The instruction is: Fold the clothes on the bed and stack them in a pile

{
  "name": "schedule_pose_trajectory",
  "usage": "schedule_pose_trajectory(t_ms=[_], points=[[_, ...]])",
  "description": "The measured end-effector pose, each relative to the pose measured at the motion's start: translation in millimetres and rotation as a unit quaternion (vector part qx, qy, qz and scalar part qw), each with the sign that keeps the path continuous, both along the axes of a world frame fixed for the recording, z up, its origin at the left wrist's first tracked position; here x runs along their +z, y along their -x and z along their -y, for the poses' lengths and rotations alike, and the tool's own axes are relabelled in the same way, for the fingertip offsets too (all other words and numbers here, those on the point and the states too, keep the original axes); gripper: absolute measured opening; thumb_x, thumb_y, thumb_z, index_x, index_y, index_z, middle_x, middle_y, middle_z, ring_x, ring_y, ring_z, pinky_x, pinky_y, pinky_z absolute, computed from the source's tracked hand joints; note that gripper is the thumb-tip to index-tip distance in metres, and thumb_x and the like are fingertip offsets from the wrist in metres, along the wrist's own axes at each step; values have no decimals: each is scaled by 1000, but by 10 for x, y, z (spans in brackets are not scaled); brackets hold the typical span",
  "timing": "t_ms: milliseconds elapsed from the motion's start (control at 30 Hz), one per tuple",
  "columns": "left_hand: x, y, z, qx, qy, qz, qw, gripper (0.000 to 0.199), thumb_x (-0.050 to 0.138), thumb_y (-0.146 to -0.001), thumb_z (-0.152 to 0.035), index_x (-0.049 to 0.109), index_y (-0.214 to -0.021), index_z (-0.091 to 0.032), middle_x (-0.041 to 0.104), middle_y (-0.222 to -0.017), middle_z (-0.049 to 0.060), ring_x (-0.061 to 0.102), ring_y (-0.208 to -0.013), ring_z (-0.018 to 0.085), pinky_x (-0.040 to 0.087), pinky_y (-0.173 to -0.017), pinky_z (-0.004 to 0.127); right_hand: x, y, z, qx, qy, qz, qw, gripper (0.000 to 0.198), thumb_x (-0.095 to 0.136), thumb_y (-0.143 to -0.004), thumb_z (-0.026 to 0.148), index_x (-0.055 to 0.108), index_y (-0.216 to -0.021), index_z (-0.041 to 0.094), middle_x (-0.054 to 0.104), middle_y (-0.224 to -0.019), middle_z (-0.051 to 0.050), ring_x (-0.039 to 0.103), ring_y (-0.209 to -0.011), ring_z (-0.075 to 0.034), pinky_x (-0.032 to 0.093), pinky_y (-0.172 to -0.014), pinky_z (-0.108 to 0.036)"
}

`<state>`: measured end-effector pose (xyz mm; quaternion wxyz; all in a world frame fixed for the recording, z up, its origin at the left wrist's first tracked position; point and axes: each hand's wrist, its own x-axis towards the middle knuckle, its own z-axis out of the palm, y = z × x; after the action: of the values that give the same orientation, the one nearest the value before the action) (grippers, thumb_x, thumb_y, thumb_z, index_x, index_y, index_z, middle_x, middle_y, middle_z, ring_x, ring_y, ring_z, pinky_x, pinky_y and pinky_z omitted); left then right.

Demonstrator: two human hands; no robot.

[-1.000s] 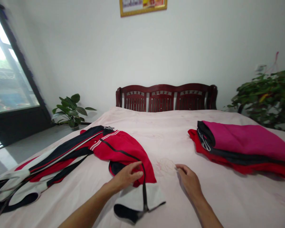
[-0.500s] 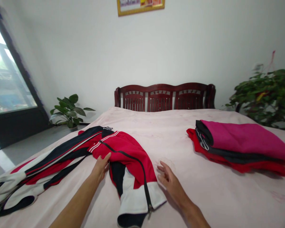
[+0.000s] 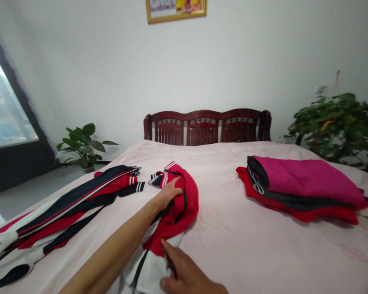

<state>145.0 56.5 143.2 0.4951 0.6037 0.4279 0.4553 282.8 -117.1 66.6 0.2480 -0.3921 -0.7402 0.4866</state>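
A red, white and navy track jacket [image 3: 188, 208] with a dark zip lies bunched on the bed in front of me, its striped trim at the far end. My left hand [image 3: 169, 192] is closed on the upper red part. Lower down, my right hand [image 3: 185, 269] grips the jacket's edge beside the white section, near the bottom of the view. Some of the cloth is hidden behind my left forearm and right fingers. To the left, several similar striped garments [image 3: 76, 204] lie stretched out, apart from the jacket.
A folded stack with a magenta piece [image 3: 309, 177] on top and red cloth [image 3: 306, 214] below sits at the right. The pink bedsheet [image 3: 251, 253] covers the bed up to a dark wooden headboard [image 3: 202, 126]. Potted plants [image 3: 84, 145] stand on both sides.
The jacket has come away from the striped garments at left and is now bunched up. My left hand moved right and forward; my right hand moved left and nearer, closing on the edge.
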Motion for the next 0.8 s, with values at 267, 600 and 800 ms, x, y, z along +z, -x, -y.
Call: schedule_pose_trajectory(t_ms=[267, 600, 800], points=[[20, -538, 836, -382, -186, -339, 840, 88, 73, -79, -42, 31, -155, -31, 51, -150, 7, 52, -133, 32, 43, -108, 43, -23, -88, 139, -49, -44, 31, 997, 67, 63, -85, 33, 42, -146, 47, 51, -148, 4, 50, -132, -26, 46, -102, -34], [-244, 445, 832, -30, -168, -423, 890, 51, 54, -91, -45, 60, -136, -22, 68, -129, 11, 62, -119, 30, 45, -105, 45, -160, -24, -115, -24, -354, 5, 935, 39, 54, -91, 19, 60, -130, 26, 71, -118, -4, 67, -102, -19, 53, -90, -30], [-623, 980, 872, -14, -62, -296, 953, 47, 50, -92, -48, 64, -130, -24, 69, -129, 7, 62, -119, 26, 46, -105, 39, -66, -220, -236, -147, -524, 1, 839, 37, 48, -91, 9, 60, -125, 19, 73, -100, -7, 66, -91, -19, 51, -80, -33]])
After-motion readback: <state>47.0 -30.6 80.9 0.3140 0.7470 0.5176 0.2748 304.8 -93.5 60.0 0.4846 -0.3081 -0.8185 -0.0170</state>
